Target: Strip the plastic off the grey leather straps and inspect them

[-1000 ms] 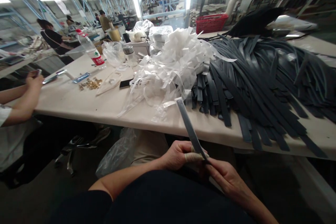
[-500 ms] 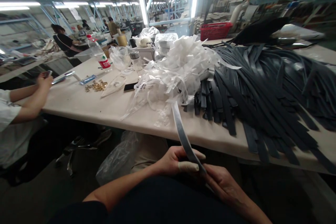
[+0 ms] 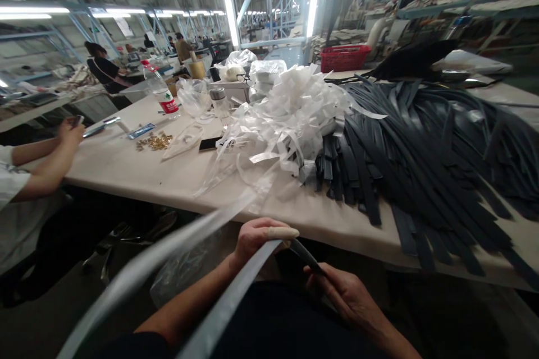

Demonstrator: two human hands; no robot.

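My left hand [image 3: 257, 237], with a taped fingertip, is closed on a pale clear film strip [image 3: 177, 247] that streams out to the lower left, blurred by motion. My right hand [image 3: 343, 294] grips the dark strap [image 3: 306, 256] just below the table edge. The film is coming away from the strap between the two hands. Both hands sit in front of my lap, near the table's front edge.
A large heap of dark straps [image 3: 425, 140] covers the right of the beige table [image 3: 135, 171]. A pile of white film strips [image 3: 290, 112] lies in the middle. A water bottle [image 3: 162, 92], gold fittings [image 3: 154, 141] and a phone [image 3: 209, 143] lie further left. A seated person [image 3: 25, 179] works at the left.
The strap stood upright between my hands before. Now my left hand has risen and pulled a long clear film strip off it toward the lower left, and the strap lies low in my right hand.
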